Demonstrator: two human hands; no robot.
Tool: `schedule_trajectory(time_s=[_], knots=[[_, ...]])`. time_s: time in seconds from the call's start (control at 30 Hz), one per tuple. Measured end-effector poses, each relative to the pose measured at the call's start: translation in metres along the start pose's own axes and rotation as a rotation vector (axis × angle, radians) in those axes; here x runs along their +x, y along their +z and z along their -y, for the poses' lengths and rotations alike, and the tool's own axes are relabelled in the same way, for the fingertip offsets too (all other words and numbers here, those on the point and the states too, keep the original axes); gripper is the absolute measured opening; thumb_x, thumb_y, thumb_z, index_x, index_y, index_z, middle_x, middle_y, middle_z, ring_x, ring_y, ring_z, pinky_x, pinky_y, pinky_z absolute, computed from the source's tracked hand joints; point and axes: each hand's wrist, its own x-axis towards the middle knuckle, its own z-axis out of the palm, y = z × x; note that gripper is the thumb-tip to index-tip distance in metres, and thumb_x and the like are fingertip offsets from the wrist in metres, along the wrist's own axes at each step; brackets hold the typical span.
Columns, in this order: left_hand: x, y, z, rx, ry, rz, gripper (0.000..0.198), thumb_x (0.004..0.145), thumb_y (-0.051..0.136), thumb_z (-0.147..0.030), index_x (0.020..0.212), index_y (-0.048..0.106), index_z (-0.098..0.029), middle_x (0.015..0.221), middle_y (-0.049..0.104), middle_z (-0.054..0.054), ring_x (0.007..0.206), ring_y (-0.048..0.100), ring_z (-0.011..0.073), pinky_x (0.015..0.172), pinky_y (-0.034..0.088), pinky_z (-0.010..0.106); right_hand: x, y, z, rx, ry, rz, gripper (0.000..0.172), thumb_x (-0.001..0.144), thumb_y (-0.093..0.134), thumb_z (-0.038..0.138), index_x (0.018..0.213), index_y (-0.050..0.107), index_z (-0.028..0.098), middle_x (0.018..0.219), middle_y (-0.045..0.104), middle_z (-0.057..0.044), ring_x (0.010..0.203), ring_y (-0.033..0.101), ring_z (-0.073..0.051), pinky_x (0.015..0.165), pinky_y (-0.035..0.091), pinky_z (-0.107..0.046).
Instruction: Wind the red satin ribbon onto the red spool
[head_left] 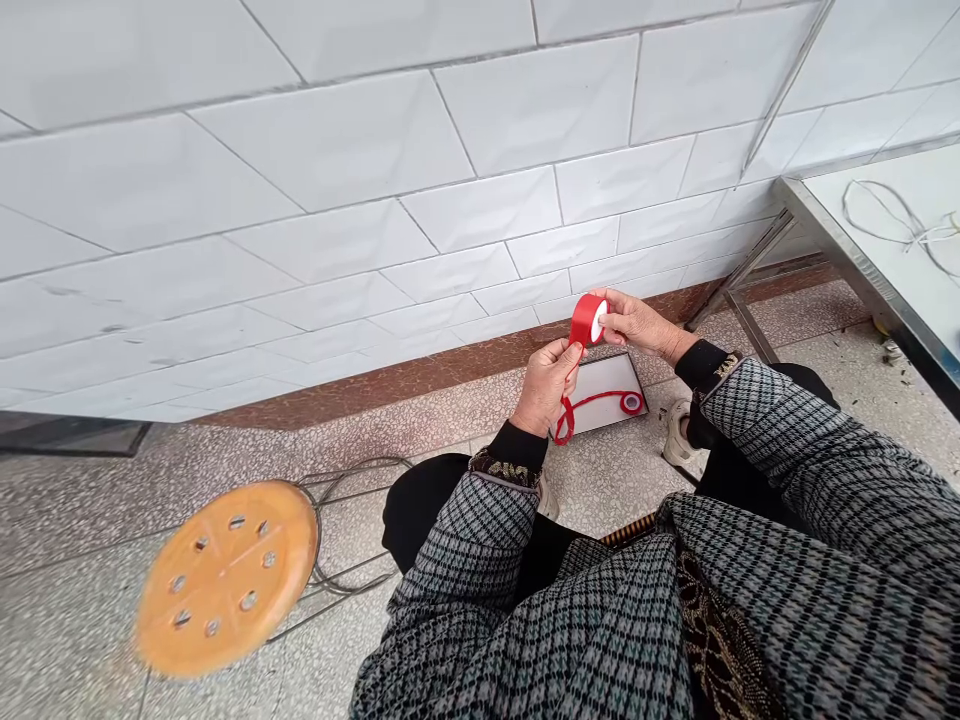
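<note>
My right hand (634,322) grips a wide roll of red ribbon (584,318) with a white core, its thumb at the core. Close beside it, my left hand (548,384) has its fingers closed on the red ribbon coming off that roll. Below the left hand hangs a loop of red ribbon (564,424). A strip runs from there across a shallow white box (600,378) on the floor to a smaller red roll (631,402) inside the box, near its right side.
An orange round stool (229,578) with holes in its seat lies tipped over at the left, its metal legs toward me. A metal-framed table (847,250) with a white cable (892,215) stands at the right. The white tiled wall (360,230) is in front.
</note>
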Motion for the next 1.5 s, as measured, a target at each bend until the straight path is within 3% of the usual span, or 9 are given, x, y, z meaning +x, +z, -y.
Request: schedule_trajectory(time_s=[0.27,0.47,0.67,0.77,0.93,1.1,1.27,1.37,1.5], knots=[[0.002,0.004,0.005,-0.035,0.018,-0.046,0.049,0.072,0.091,-0.056,0.085,0.062,-0.019,0.049,0.040,-0.012,0.039,0.025,0.0024,0.040,0.016,0.019,-0.008,0.023,0.001,0.268,0.120,-0.065,0.046,0.074,0.088,0.032,0.100,0.052,0.022,0.064,0.048,0.011,0.048,0.029,-0.003,0.047,0.023,-0.017],[0.005,0.005,0.008,-0.024,0.104,-0.130,0.050,0.081,0.090,-0.040,0.121,0.063,-0.025,0.057,0.046,-0.013,0.041,0.027,0.0037,0.040,0.017,0.021,-0.012,0.040,-0.007,0.464,0.256,-0.175,0.029,0.081,0.080,0.020,0.090,0.052,0.020,0.066,0.042,0.011,0.050,0.027,-0.004,0.048,0.026,-0.017],[0.009,0.005,0.007,-0.068,0.034,-0.114,0.048,0.080,0.091,-0.044,0.114,0.064,-0.023,0.052,0.040,-0.014,0.039,0.025,0.0037,0.040,0.014,0.021,-0.013,0.047,-0.013,0.543,0.294,-0.193,0.021,0.089,0.073,0.017,0.086,0.053,0.018,0.067,0.044,0.009,0.051,0.028,-0.004,0.048,0.032,-0.016],[0.009,0.003,0.009,-0.101,0.021,-0.078,0.056,0.076,0.093,-0.049,0.113,0.062,-0.022,0.050,0.039,-0.015,0.038,0.023,0.0039,0.040,0.014,0.021,-0.014,0.046,-0.016,0.505,0.307,-0.177,0.022,0.089,0.077,0.022,0.089,0.055,0.018,0.071,0.053,0.006,0.053,0.037,-0.005,0.050,0.037,-0.017],[0.008,-0.006,0.006,-0.147,0.002,0.004,0.064,0.070,0.096,-0.053,0.113,0.060,-0.022,0.048,0.039,-0.016,0.038,0.022,0.0036,0.040,0.012,0.020,-0.011,0.037,-0.015,0.279,0.292,-0.144,0.034,0.085,0.082,0.034,0.110,0.063,0.020,0.088,0.067,-0.001,0.073,0.060,-0.014,0.060,0.052,-0.022],[0.007,-0.018,-0.001,-0.106,-0.070,0.073,0.065,0.069,0.097,-0.053,0.111,0.060,-0.022,0.048,0.038,-0.016,0.037,0.021,0.0034,0.040,0.010,0.019,-0.005,0.014,-0.004,-0.348,-0.006,-0.034,0.053,0.086,0.074,0.022,0.138,0.065,0.023,0.102,0.070,-0.003,0.078,0.057,-0.015,0.069,0.052,-0.026],[0.006,-0.019,0.000,-0.060,-0.124,0.109,0.067,0.067,0.098,-0.054,0.111,0.059,-0.021,0.049,0.037,-0.017,0.037,0.022,0.0030,0.040,0.010,0.019,-0.004,-0.004,0.003,-0.778,-0.270,0.092,0.049,0.087,0.072,0.016,0.135,0.071,0.026,0.123,0.071,-0.007,0.084,0.057,-0.016,0.081,0.052,-0.032],[0.005,-0.013,0.002,-0.062,-0.115,0.078,0.066,0.068,0.097,-0.054,0.111,0.060,-0.022,0.050,0.037,-0.017,0.037,0.022,0.0030,0.040,0.011,0.019,-0.003,-0.006,0.003,-0.861,-0.279,0.051,0.045,0.081,0.073,0.015,0.126,0.072,0.021,0.113,0.073,-0.007,0.079,0.056,-0.015,0.078,0.049,-0.031],[0.005,-0.006,0.001,-0.045,-0.043,-0.052,0.059,0.067,0.096,-0.053,0.102,0.060,-0.021,0.051,0.041,-0.015,0.039,0.024,0.0032,0.039,0.014,0.018,-0.002,-0.007,0.005,-0.880,-0.183,-0.123,0.046,0.073,0.072,0.016,0.119,0.072,0.014,0.086,0.069,-0.001,0.068,0.054,-0.013,0.069,0.044,-0.028]])
